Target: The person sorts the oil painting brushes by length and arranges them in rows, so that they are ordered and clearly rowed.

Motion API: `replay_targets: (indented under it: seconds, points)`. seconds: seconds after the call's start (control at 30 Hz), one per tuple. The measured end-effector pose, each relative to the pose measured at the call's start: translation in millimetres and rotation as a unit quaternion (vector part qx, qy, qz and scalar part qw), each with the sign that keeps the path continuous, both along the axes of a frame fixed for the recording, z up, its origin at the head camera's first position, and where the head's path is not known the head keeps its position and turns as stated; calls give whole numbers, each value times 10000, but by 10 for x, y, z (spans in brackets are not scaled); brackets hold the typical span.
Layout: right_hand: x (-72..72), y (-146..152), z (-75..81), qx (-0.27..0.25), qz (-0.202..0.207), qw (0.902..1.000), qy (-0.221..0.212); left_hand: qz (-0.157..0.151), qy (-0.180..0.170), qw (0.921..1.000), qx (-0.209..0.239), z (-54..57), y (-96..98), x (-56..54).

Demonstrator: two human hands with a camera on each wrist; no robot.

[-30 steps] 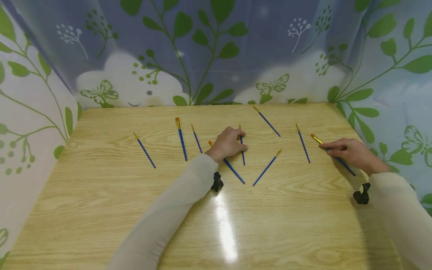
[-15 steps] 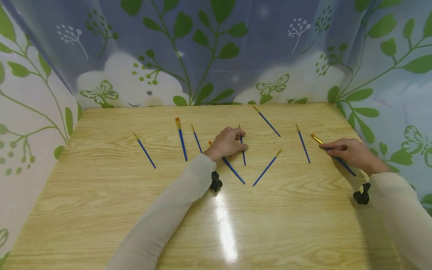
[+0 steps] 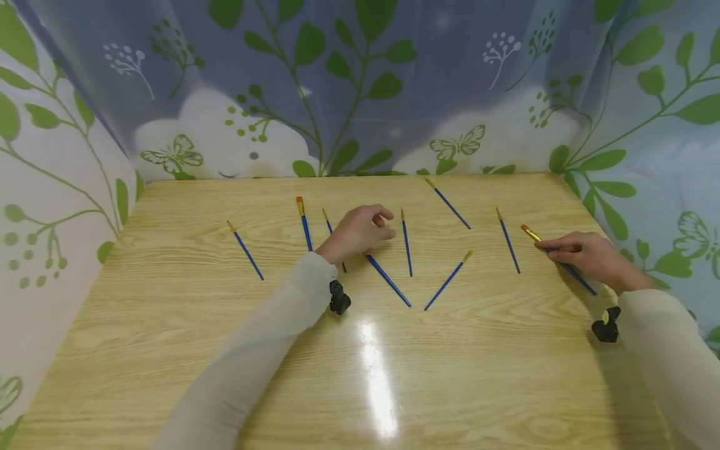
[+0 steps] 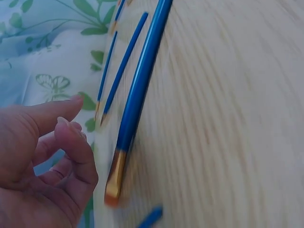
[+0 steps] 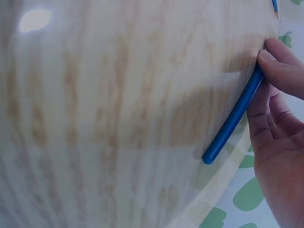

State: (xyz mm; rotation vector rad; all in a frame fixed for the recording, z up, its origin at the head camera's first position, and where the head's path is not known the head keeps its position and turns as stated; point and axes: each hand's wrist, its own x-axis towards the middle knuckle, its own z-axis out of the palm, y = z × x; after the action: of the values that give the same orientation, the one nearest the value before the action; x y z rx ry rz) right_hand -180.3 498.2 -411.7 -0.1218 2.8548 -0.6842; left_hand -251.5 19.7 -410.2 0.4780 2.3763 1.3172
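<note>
My left hand (image 3: 360, 231) hovers over the middle of the table, its fingers loosely bent and nothing between them. Below it lies a wide flat paintbrush (image 3: 388, 280) with a blue handle; in the left wrist view its orange bristles (image 4: 113, 197) show beside my fingers. A thin pointed paintbrush (image 3: 406, 244) lies just right of that hand. At the right side, my right hand (image 3: 590, 256) pinches another flat paintbrush (image 3: 530, 234) between thumb and fingers near its gold ferrule. The blue handle end (image 5: 223, 135) slants down past the palm in the right wrist view.
More blue-handled paintbrushes lie spread on the wooden table (image 3: 292, 375): a thin one (image 3: 245, 251) far left, a flat one (image 3: 305, 222), and others at the back (image 3: 450, 206) and right (image 3: 509, 240). A leaf-patterned curtain (image 3: 365, 94) borders the table's back and sides.
My left hand has let go of the thin paintbrush and drawn back to the left, leaving it on the table. My right hand keeps its pinch in the same place.
</note>
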Motion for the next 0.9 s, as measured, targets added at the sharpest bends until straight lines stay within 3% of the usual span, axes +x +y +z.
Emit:
replay_targets:
  seconds: [0.43, 0.67, 0.9]
  points:
    - [-22, 38, -43, -54, 2, 10000, -49, 221, 256, 9989, -338, 114, -605, -37]
    - [-34, 21, -45, -80, 43, 10000, 38, 469, 121, 9978, -442, 102, -908, -76]
    - [-33, 35, -24, -50, 45, 10000, 32, 591, 293, 9958, -640, 141, -1165, -68]
